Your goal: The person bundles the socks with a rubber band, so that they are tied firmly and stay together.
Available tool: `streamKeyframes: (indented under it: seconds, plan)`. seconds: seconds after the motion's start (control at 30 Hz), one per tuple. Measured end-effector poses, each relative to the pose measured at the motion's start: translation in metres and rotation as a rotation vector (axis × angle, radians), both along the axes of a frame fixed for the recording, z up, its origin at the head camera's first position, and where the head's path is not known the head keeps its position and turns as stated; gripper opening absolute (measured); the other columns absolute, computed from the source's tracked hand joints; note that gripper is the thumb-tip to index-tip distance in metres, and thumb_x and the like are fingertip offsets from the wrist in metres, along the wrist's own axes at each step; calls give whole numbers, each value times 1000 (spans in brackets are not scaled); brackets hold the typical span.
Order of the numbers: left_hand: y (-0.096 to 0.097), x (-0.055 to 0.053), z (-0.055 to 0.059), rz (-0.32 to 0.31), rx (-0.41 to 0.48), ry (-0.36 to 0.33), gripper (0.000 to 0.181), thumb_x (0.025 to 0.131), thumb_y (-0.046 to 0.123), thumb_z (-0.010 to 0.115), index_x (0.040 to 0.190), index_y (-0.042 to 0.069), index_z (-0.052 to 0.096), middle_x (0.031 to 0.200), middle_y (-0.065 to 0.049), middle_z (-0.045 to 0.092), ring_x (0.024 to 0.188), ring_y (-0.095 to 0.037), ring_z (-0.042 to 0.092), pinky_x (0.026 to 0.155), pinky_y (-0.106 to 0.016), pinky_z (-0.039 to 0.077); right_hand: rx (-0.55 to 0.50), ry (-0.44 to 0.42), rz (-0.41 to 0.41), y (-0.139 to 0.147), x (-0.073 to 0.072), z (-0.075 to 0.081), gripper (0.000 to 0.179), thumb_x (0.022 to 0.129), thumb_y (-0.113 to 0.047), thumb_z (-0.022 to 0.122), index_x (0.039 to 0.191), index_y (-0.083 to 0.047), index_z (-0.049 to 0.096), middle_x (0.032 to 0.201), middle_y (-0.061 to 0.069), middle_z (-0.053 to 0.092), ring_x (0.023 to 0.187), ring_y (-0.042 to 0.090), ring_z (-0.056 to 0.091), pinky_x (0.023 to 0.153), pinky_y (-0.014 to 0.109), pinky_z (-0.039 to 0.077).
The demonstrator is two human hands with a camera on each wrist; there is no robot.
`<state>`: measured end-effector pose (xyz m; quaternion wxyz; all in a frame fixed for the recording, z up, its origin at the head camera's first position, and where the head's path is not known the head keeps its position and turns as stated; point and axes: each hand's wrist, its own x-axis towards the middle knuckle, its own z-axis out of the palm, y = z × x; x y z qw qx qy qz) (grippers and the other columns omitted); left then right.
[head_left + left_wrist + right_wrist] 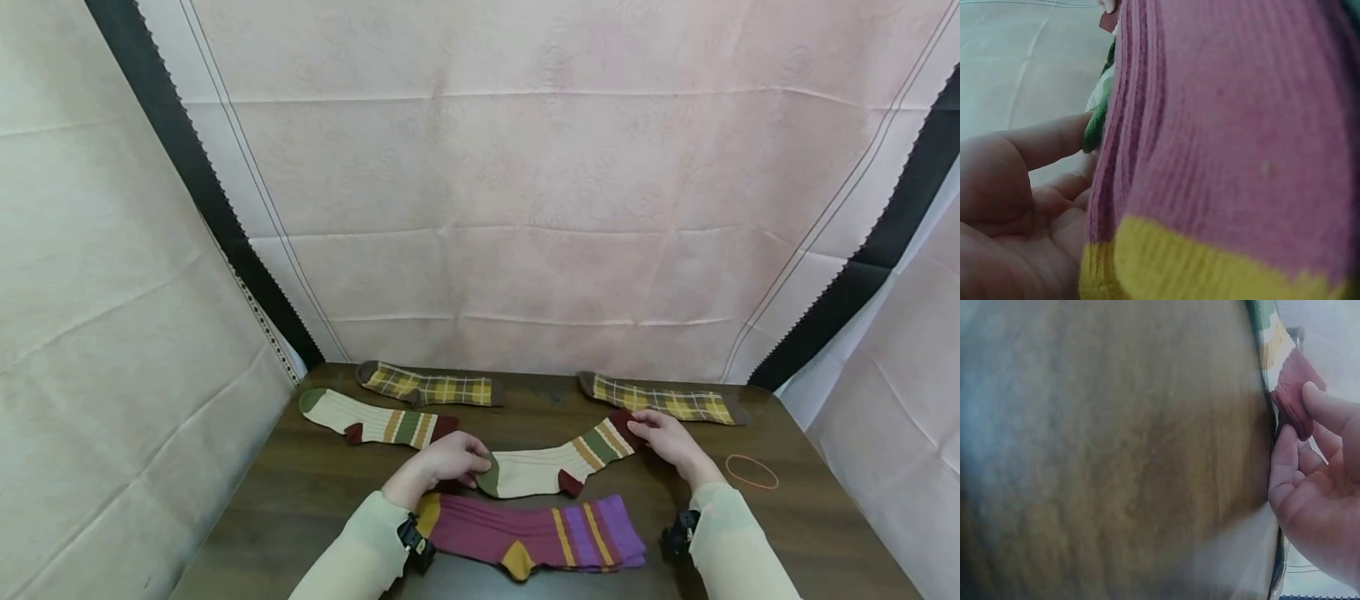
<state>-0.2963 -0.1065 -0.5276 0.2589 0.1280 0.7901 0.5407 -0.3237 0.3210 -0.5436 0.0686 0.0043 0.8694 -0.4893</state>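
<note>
A cream sock point(532, 471) with a green toe, dark red heel and striped cuff stretches between both hands in the head view. My left hand point(453, 460) pinches its green toe. At the other end my right hand point(667, 437) grips the dark red cuff point(1297, 394) between thumb and fingers. Just in front lie purple socks point(510, 529) with yellow heel and toe, laid one on another; they fill much of the left wrist view. A matching cream sock point(367, 417) lies flat to the left, its cuff close to my left hand.
Two yellow plaid socks lie along the table's back edge, one plaid sock point(427, 387) at left and another plaid sock point(667, 398) at right. A thin orange rubber band point(752, 472) lies right of my right hand. Pale cloth walls point(525, 208) enclose the dark wooden table point(285, 517).
</note>
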Motion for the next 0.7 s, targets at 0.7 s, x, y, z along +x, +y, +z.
streamKeyframes:
  seconds: [0.7]
  plan:
    - [-18, 0, 8, 147, 121, 37, 41, 97, 6, 77, 133, -8, 66, 117, -16, 74, 92, -24, 75, 80, -42, 65, -52, -10, -10, -9, 25, 15, 49, 110, -26, 63, 143, 10, 56, 121, 17, 71, 95, 20, 66, 79, 34, 58]
